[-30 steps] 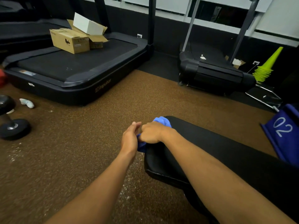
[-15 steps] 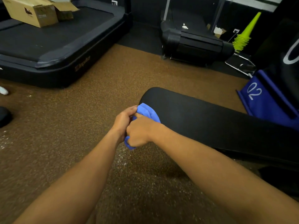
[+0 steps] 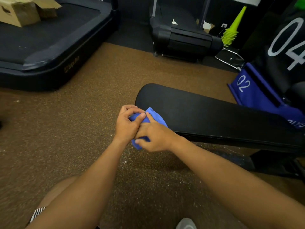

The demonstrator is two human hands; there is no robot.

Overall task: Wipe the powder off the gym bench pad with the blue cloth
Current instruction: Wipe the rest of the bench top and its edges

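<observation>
1. I read the bunched blue cloth [image 3: 156,117] as soft, light, floppy; best gripped as a wad, loose edges tucked in.
2. My left hand [image 3: 127,123] and right hand [image 3: 155,136] both clutch it, fingers curled round.
3. Cloth sits between my palms, at the near end edge of the long black padded gym bench pad [image 3: 206,111], seemingly just off it.

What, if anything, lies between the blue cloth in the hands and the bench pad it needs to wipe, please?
Nothing visible does. Both the left hand and right hand hold the blue cloth at the near end of the bench pad, whose top is bare.
</observation>
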